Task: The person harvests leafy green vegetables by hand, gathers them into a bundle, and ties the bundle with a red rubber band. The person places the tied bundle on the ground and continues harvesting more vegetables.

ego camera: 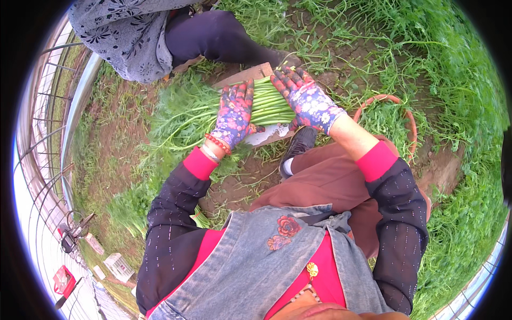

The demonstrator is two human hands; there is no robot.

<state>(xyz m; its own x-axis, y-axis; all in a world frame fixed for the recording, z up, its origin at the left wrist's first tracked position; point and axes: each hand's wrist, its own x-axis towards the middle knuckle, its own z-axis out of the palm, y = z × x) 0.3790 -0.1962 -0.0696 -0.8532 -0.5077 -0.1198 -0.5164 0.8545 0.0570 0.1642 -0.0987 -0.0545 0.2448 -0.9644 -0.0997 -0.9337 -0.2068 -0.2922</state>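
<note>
A bundle of leafy green stems (270, 102) lies across a low board (269, 136) on the ground before me. My left hand (234, 114), in a floral work glove with dark-stained fingers, rests across the stems near their leafy part (182, 116). Its fingers are stretched out towards the far side, and the thumb is at the near side. At the bundle's right end is my right hand (306, 98), in a matching glove. Its palm is turned to the cut ends, with the fingers extended and apart. Whether the left hand grips the stems is unclear.
A person in dark trousers (216, 38) sits close opposite, one shoe by the board. An orange-rimmed basket (412, 124) of greens stands by my knee. Tied stems (200, 218) lie near my left elbow. Dense plants (452, 68) grow at right; a white crate (119, 267) stands far left.
</note>
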